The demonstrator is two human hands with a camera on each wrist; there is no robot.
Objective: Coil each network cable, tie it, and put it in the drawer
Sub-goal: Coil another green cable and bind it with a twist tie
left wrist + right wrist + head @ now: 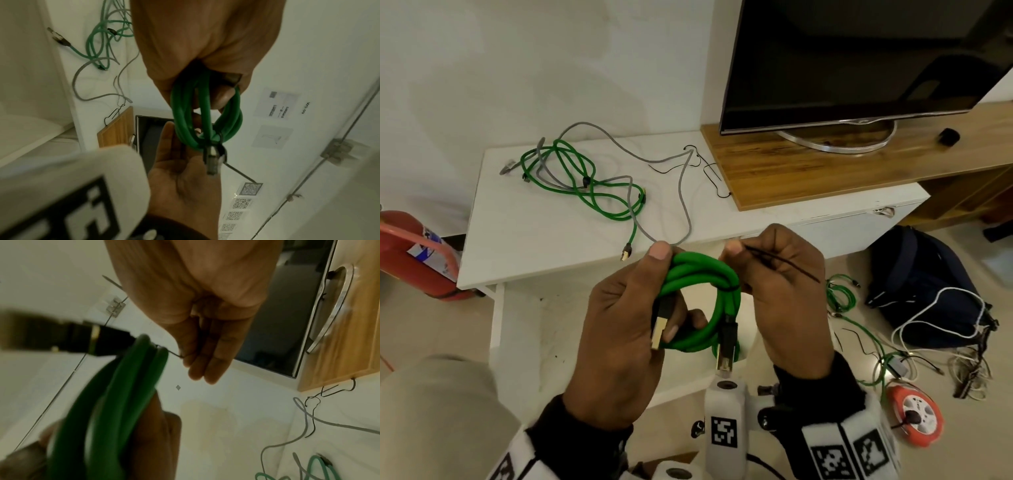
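At frame centre the left hand (619, 329) grips a green coil (698, 301); the right hand (784, 294) pinches its black tie (780, 262). Behind, loose cables (585, 185) sprawl on the white table (534, 246).

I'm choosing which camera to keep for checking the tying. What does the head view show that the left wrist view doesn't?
Only the head view shows the backpack, the orange reel and the tie's end pinched in the right hand.

Only the left wrist view shows QR-code sheets on the wall.

Both show the left hand gripping the green coil with the black tie around it.
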